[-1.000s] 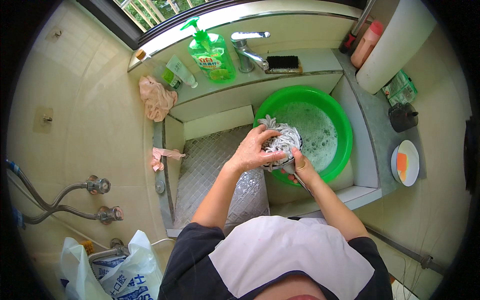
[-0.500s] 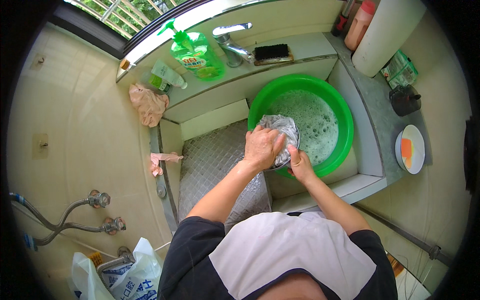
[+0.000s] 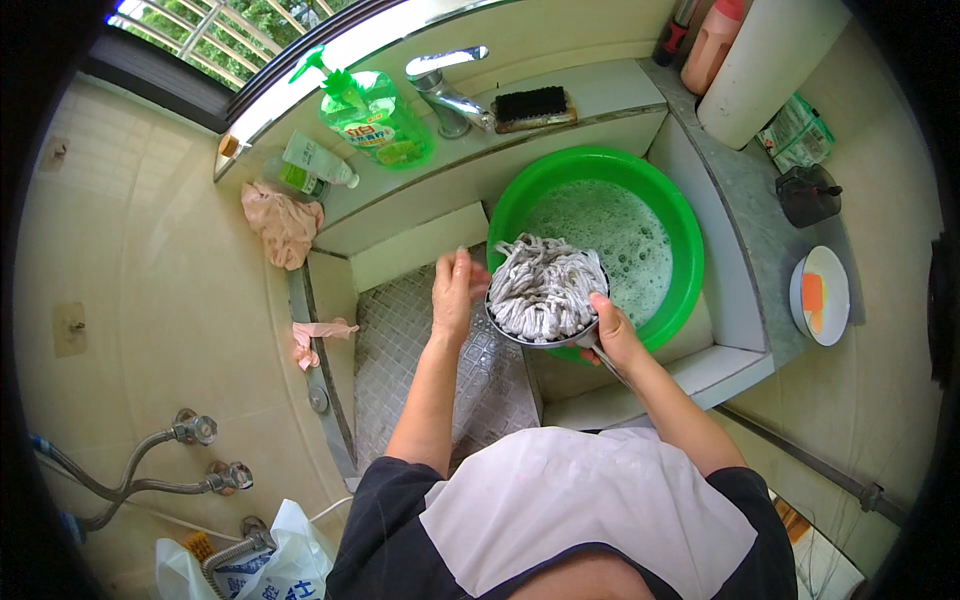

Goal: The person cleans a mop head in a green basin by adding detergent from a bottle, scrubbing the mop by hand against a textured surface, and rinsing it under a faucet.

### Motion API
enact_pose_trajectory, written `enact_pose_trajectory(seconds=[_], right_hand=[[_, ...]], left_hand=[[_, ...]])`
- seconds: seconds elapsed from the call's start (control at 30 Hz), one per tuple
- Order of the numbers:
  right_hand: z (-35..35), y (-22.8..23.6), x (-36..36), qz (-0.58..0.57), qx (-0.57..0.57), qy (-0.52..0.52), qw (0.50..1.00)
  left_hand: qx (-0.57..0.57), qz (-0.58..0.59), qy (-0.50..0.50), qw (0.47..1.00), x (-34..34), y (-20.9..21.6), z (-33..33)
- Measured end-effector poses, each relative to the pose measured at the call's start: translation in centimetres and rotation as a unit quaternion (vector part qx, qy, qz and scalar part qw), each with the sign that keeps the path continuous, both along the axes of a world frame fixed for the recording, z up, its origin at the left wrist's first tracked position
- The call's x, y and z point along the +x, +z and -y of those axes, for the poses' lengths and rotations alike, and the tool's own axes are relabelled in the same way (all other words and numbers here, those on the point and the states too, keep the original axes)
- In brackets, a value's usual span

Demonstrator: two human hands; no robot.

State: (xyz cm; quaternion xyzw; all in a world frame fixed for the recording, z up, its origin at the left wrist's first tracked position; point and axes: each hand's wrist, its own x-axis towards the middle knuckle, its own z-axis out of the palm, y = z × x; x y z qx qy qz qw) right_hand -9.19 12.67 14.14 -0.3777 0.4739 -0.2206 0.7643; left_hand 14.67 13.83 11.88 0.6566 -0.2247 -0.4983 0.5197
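Observation:
Over the near left side of a green basin [image 3: 692, 262] of foamy water is a mop head of grey-white strings [image 3: 548, 285]. It sits in a round, metal-rimmed, pan-like holder [image 3: 540, 343] with a thin handle. My right hand [image 3: 618, 335] is closed on this holder where the rim meets the handle, thumb on top near the strings. To the left of the rim, my left hand [image 3: 455, 288] is raised with nothing in it. Its fingers are stretched, slightly blurred, and apart from the strings. The underside of the holder is hidden.
A tap [image 3: 445, 95], a scrub brush [image 3: 535, 108] and a green pump bottle [image 3: 375, 120] stand on the back ledge. On the right counter are a white bowl with an orange sponge [image 3: 812, 298] and a dark jug [image 3: 808, 196]. Pink cloth [image 3: 283, 222] hangs at left.
My left hand has come off the strings and moved left. The mop head and holder are now tilted toward me, showing more of the strings and the handle; my right hand kept its grip.

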Motion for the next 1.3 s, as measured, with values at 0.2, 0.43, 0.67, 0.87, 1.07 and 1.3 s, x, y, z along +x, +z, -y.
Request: enact_pose_trajectory(seconds=[0.2,0.43,0.67,0.87,1.07,1.3], right_hand=[[-0.5,2.1,0.0,0.092,0.052,0.016,0.994],[-1.1,0.0,-0.4,0.037,-0.021,0.030,0.999],[-0.3,-0.9,-0.5,-0.047,-0.039,0.015,0.998],[0.0,0.2,0.2,-0.049,-0.041,-0.082,0.995],[-0.5,-1.3,0.0,-0.085,-0.108,-0.060,0.989],[-0.4,-1.8,-0.2,-0.153,-0.217,-0.056,0.962]], left_hand=[[-0.027,-0.394,-0.178,0.901,-2.9,-1.7,1.3],[-0.109,-0.462,-0.328,0.817,-3.5,3.2,6.4],[-0.197,0.055,-0.534,0.820,-3.8,6.6,7.5],[-0.229,0.526,-0.421,0.703,-7.7,8.6,2.3],[-0.196,0.556,-0.355,0.726,-9.2,7.1,2.7],[-0.239,0.566,-0.323,0.720,-9.8,4.3,4.5]])
